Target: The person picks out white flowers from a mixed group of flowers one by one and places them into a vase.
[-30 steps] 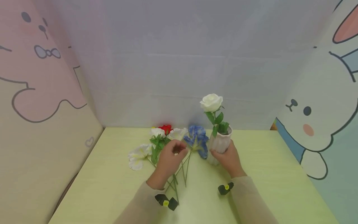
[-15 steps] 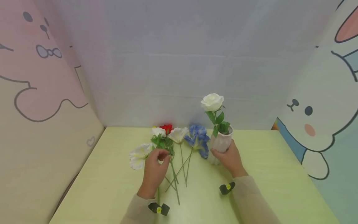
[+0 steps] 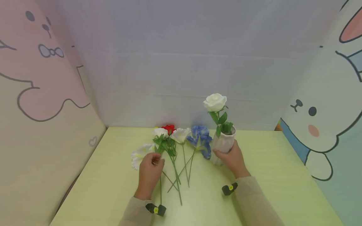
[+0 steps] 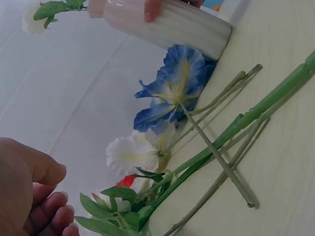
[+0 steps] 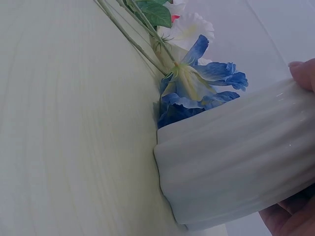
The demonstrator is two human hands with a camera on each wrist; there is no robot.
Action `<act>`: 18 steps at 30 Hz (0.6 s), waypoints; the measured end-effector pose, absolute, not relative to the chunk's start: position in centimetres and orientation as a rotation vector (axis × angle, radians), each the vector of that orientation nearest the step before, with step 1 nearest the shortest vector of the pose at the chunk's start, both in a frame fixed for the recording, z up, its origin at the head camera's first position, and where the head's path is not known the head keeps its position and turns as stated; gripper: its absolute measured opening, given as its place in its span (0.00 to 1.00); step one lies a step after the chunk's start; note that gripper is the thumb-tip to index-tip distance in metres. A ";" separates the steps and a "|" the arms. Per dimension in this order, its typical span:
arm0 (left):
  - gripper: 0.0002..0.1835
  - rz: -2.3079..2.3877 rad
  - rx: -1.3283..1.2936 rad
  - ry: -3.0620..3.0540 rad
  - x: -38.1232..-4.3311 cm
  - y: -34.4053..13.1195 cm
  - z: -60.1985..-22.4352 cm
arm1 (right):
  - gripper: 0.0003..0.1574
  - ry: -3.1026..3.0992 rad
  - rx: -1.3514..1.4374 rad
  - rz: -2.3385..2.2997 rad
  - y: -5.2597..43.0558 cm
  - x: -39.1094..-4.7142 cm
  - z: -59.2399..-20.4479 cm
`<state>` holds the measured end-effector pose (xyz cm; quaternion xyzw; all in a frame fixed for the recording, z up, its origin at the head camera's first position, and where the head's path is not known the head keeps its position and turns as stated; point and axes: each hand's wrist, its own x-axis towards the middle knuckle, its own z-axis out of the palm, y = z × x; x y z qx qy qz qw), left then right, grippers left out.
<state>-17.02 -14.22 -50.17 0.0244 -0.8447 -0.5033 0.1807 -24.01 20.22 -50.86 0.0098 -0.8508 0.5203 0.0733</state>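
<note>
My right hand (image 3: 233, 158) grips a white ribbed vase (image 3: 223, 145), thumb and fingers on opposite sides. The vase stands on the table; a white rose (image 3: 215, 102) with green leaves rises from its mouth. My left hand (image 3: 150, 172) hovers over the loose flowers with fingers loosely curled; nothing shows between thumb and fingers in the left wrist view. Close by it lie a white flower (image 3: 139, 155) with yellow streaks and a leafy white bloom (image 3: 160, 132). A blue iris (image 3: 200, 140) lies beside the vase.
Another white flower (image 3: 180, 135) and a red flower (image 3: 169, 129) lie toward the back of the pale yellow table (image 3: 268, 175). Several green stems (image 3: 178, 185) cross toward the front. A plain back wall (image 3: 175, 69) and printed side panels enclose the table.
My left hand has moved left and slightly toward me, away from the vase, uncovering stems and leaves. The right hand keeps its hold on the vase, and the rose stands as before.
</note>
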 end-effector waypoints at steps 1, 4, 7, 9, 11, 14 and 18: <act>0.09 -1.418 0.085 -2.395 -17.0 -14.3 -50.3 | 0.54 -2.553 0.027 1.572 20.2 -24.0 -50.8; 0.10 -1.415 0.137 -2.422 -17.0 -14.6 -50.5 | 0.57 -2.547 0.013 1.598 20.2 -23.9 -50.8; 0.11 -1.380 0.188 -2.465 -17.1 -14.7 -50.7 | 0.59 -2.535 -0.005 1.615 20.1 -23.9 -50.8; 0.11 -1.355 0.215 -2.493 -17.0 -14.7 -50.7 | 0.60 -2.526 -0.013 1.616 20.0 -23.9 -50.9; 0.11 -1.329 0.231 -2.522 -17.0 -14.8 -50.8 | 0.60 -2.517 -0.015 1.610 20.0 -24.0 -50.9; 0.11 -1.311 0.254 -2.553 -17.1 -14.7 -50.8 | 0.57 -2.508 -0.009 1.591 19.9 -24.0 -50.9; 0.13 -1.303 0.297 -2.592 -17.0 -14.7 -50.8 | 0.55 -2.506 -0.004 1.572 19.9 -24.0 -50.9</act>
